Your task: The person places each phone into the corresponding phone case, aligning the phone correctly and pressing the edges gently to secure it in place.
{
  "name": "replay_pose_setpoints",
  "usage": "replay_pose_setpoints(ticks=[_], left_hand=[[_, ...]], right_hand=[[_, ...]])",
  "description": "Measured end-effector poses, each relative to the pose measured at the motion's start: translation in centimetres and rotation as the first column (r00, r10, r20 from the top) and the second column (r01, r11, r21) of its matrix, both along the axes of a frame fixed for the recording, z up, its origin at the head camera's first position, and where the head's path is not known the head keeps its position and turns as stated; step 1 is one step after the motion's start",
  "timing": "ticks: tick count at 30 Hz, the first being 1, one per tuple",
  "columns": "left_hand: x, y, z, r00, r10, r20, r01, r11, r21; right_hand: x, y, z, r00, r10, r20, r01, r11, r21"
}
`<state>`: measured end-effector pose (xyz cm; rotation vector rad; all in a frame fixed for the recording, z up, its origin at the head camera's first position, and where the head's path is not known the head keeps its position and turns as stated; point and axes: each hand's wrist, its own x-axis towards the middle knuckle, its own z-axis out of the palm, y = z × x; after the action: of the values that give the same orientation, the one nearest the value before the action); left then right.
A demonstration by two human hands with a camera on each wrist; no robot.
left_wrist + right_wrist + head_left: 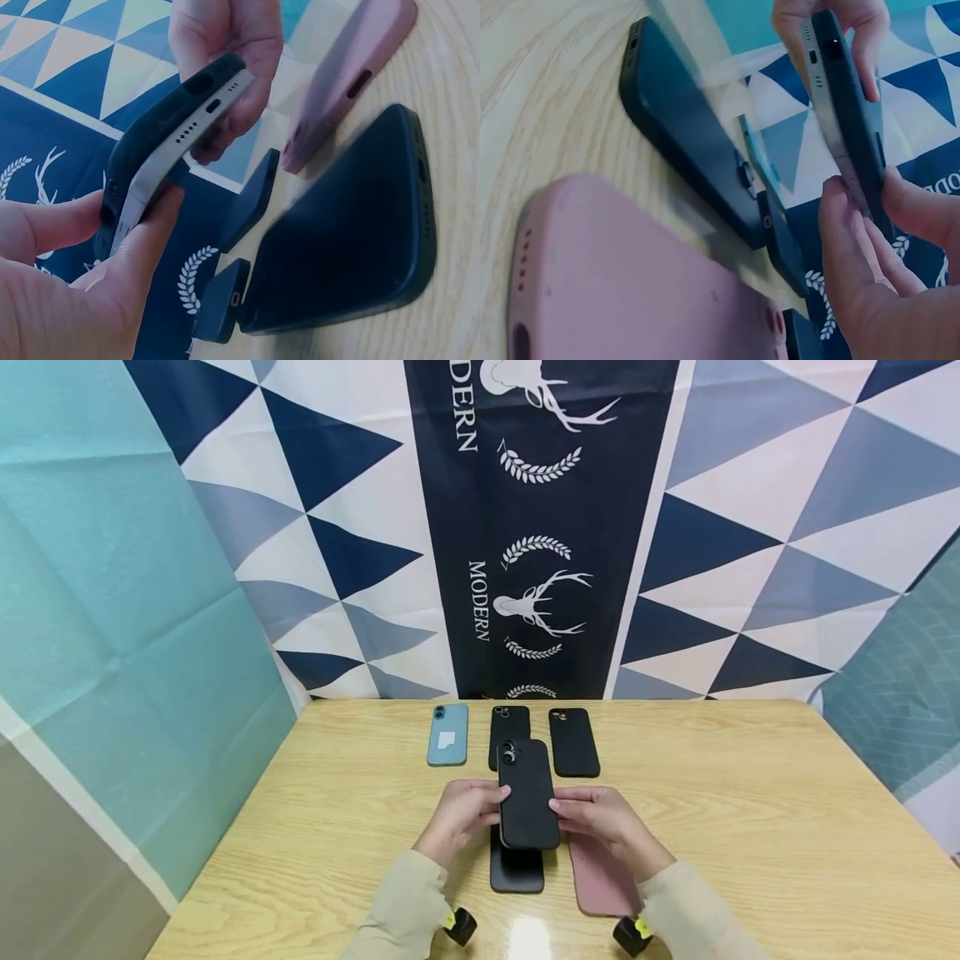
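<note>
Over the table, both hands hold a phone (161, 161) together with a black phone case (528, 802) on its back. Silver-grey phone edge, with a charging port and speaker holes, stands out from the case along one side in both wrist views. The left hand (465, 810) pinches the left edge between thumb and fingers. On the opposite edge, the right hand (603, 818) grips with thumb and fingertips. Below them lies a dark phone-shaped piece (517, 875), partly covered by the held phone. A pink phone case (603, 877) lies beneath the right hand, which hides its upper part.
Along the back of the wooden table (322, 827) lie a light blue phone (448, 735) with a white patch, a black case (510, 727) partly hidden by the held one, and another black case (574, 743). A patterned cloth (360, 552) hangs behind the table.
</note>
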<state>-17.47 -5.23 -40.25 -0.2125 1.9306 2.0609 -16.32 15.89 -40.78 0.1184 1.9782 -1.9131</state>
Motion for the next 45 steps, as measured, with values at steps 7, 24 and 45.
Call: replay_pose_setpoints(ticks=[7, 24, 45], left_hand=[[-0.3, -0.2, 0.8, 0.998, 0.054, -0.010, -0.053, 0.996, 0.077], [-0.1, -0.1, 1.2, 0.999, 0.012, -0.038, -0.011, 1.000, 0.027], [1.5, -0.3, 1.4, 0.977, -0.089, -0.193, 0.079, 0.995, -0.058]], right_hand=[[0.2, 0.6, 0.1, 0.966, 0.259, -0.014, -0.256, 0.944, -0.207], [0.8, -0.2, 0.1, 0.983, 0.184, 0.013, -0.173, 0.943, -0.285], [1.1, -0.4, 2.5, 0.994, -0.096, -0.043, 0.092, 0.991, -0.097]])
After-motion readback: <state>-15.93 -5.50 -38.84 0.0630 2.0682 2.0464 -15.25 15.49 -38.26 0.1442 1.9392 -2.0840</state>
